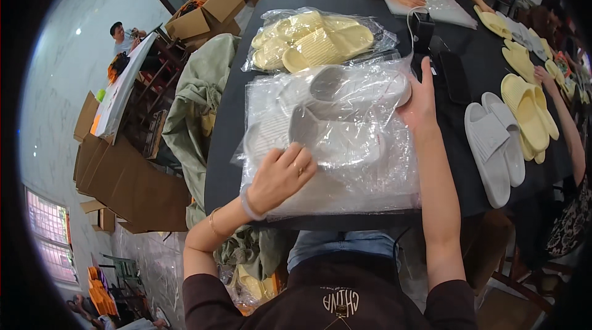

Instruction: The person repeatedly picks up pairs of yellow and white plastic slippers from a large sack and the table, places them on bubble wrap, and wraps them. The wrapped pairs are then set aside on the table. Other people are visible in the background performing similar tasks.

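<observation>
Head view: curled, the left hand (285, 176) touches crinkled clear plastic (348, 144) wrapping 2 pale-grey, rib-strapped slippers (361, 94) between the hands; whether it grips is hidden. The right hand (420, 99), 1 digit straight, meets their right end, grip unclear. Beyond the left hand lie bagged pale-yellow, rib-strapped slippers (316, 46).

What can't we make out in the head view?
Head view:
- Left hand: fingertips, tucked under its own knuckles.
- Right hand: most fingers, behind the bagged grey slippers.
- Those slippers' soles: underneath, hidden by the slippers themselves.
- Person far left: hand details, too small.
- Arm at far right: its owner, cut by the dark rim.
</observation>
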`<state>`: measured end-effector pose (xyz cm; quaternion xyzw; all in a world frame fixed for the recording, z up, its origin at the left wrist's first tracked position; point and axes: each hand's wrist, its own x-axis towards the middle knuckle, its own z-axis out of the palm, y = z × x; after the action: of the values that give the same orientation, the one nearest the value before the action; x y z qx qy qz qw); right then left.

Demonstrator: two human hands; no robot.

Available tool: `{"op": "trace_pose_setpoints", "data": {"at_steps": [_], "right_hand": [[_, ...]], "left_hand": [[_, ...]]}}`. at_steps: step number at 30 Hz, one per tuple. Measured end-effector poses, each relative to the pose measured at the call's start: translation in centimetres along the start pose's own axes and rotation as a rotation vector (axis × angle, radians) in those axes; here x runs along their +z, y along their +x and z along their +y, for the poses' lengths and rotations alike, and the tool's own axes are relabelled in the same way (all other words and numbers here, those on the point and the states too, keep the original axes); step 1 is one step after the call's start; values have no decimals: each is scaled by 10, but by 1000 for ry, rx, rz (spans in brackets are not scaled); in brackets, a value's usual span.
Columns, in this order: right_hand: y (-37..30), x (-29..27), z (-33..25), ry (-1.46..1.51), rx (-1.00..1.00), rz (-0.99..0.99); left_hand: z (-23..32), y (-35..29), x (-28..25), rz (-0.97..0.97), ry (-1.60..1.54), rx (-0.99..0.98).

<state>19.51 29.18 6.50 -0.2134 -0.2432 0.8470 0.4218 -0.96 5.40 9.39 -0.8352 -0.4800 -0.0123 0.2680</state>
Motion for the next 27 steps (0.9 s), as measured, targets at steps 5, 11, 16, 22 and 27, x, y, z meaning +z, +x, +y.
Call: {"op": "trace_pose_setpoints", "data": {"at_steps": [5,11,16,22,27], "right_hand": [[18,-17,24,-937,-271,239],[-37,-17,7,-1262,-577,216],[-104,25,39,-1389,-342,110],[-113,15,65,-1267,-500,199],[-116,-5,45,-959,-610,431]], "left_hand": [[22,-14,-32,-125,-63,-3],[19,-57,-25,95,-607,-698],[40,-71,4,105,-619,-1071],[51,-74,29,84,-586,-1123],[52,-78,39,131,-612,-1168]]}}
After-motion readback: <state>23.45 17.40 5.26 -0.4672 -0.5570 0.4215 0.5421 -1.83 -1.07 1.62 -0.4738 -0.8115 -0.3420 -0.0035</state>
